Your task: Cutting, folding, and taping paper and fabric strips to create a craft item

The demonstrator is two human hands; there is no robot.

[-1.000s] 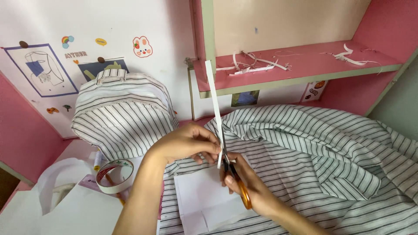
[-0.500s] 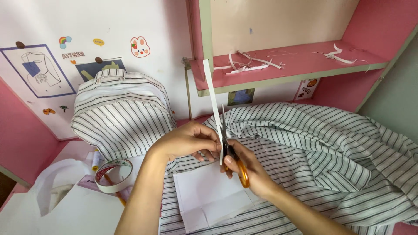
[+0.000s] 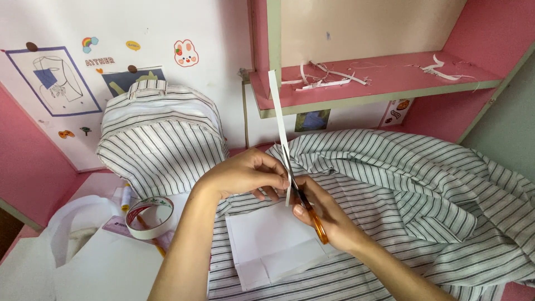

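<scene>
My left hand (image 3: 245,174) pinches the lower end of a long white paper strip (image 3: 277,117) that stands nearly upright. My right hand (image 3: 326,214) grips orange-handled scissors (image 3: 312,214), whose blades meet the strip just beside my left fingers. Both hands hover over striped black-and-white fabric (image 3: 401,184) spread across the desk. A folded white paper piece (image 3: 270,245) lies on the fabric just below my hands.
A striped backpack (image 3: 159,139) stands at the back left. A roll of tape (image 3: 149,216) and white paper sheets (image 3: 106,267) lie at the left. A pink shelf (image 3: 379,78) above holds several paper scraps. Pictures and stickers hang on the white wall.
The scissors' blades have closed along the strip, and both hands have shifted slightly right. The view has moved a little.
</scene>
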